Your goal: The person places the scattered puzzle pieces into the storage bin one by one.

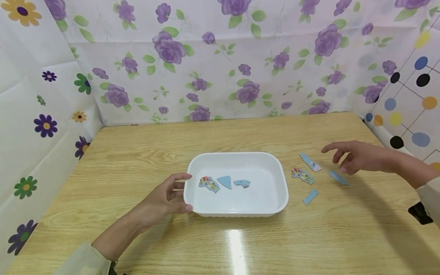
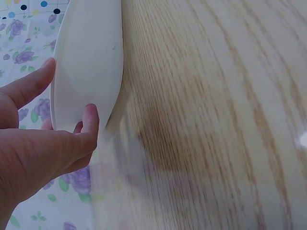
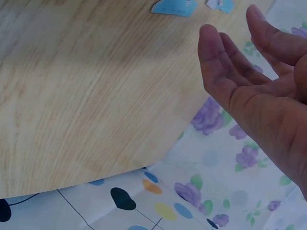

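A white plastic tray (image 1: 237, 208) stands on the table. My left hand (image 1: 173, 194) holds its left end, thumb near the front corner and fingers along the side wall; in the left wrist view the thumb lies on the outer wall. Inside the tray lie three irregular picture pieces: a multicoloured one (image 1: 209, 184), a blue triangle (image 1: 225, 181) and a small blue one (image 1: 242, 183). To the tray's right, my right hand (image 1: 357, 156) hovers with loosely bent fingers and nothing in it. Below it lies a slim blue piece (image 1: 338, 178), also visible in the right wrist view.
Between tray and right hand lie a blue strip (image 1: 310, 162), a multicoloured piece (image 1: 302, 175) and a short blue strip (image 1: 311, 197). The wooden table (image 1: 137, 152) meets flower-printed sheets (image 1: 223, 68) behind and at the left, and a dotted sheet (image 1: 409, 110) at the right.
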`<state>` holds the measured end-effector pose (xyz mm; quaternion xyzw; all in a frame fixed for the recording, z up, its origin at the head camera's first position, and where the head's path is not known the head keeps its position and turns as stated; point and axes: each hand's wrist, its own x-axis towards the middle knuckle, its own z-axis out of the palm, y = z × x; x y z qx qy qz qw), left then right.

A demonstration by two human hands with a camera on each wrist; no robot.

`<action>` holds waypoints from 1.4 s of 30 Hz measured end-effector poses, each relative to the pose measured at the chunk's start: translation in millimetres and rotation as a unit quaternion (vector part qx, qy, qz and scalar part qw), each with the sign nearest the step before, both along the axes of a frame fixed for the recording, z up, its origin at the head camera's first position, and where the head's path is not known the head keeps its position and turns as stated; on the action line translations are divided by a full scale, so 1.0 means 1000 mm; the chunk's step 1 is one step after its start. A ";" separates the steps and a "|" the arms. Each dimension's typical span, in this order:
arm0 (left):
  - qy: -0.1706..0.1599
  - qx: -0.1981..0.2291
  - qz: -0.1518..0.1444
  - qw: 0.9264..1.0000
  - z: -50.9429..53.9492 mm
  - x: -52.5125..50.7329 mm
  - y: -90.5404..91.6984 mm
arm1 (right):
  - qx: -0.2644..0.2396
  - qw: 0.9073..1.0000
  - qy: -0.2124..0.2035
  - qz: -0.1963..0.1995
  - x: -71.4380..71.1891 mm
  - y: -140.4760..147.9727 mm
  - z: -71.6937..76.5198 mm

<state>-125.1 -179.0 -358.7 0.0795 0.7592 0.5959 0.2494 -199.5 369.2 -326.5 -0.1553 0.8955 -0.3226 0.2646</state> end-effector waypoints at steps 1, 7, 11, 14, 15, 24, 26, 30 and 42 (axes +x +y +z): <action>0.000 0.000 0.000 1.000 0.000 0.000 0.000 | 0.001 1.000 -0.013 0.000 0.000 0.001 -0.002; -0.005 0.001 -0.007 1.000 0.001 0.001 0.000 | -0.011 0.999 -0.038 0.010 0.003 0.011 -0.017; -0.003 -0.002 -0.007 1.000 0.002 0.002 0.001 | -0.008 0.999 0.020 0.028 0.005 0.016 -0.031; -0.002 -0.003 -0.007 1.000 0.002 0.002 0.000 | -0.003 0.998 0.051 0.032 0.006 0.021 -0.040; -0.002 -0.003 -0.007 1.000 0.002 0.002 0.000 | -0.007 0.997 0.063 0.036 0.007 0.022 -0.043; 0.001 0.002 -0.008 1.000 0.002 0.002 0.000 | -0.059 0.980 0.172 0.079 0.010 0.032 -0.070; 0.001 0.003 -0.007 1.000 0.002 0.002 0.000 | -0.058 0.980 0.172 0.076 0.009 0.033 -0.071; -0.004 0.003 -0.005 1.000 0.002 0.003 0.000 | -0.064 0.980 0.172 0.076 0.009 0.035 -0.073; -0.009 0.011 0.001 1.000 0.002 0.002 0.001 | -0.054 0.983 0.169 0.038 0.012 0.037 -0.077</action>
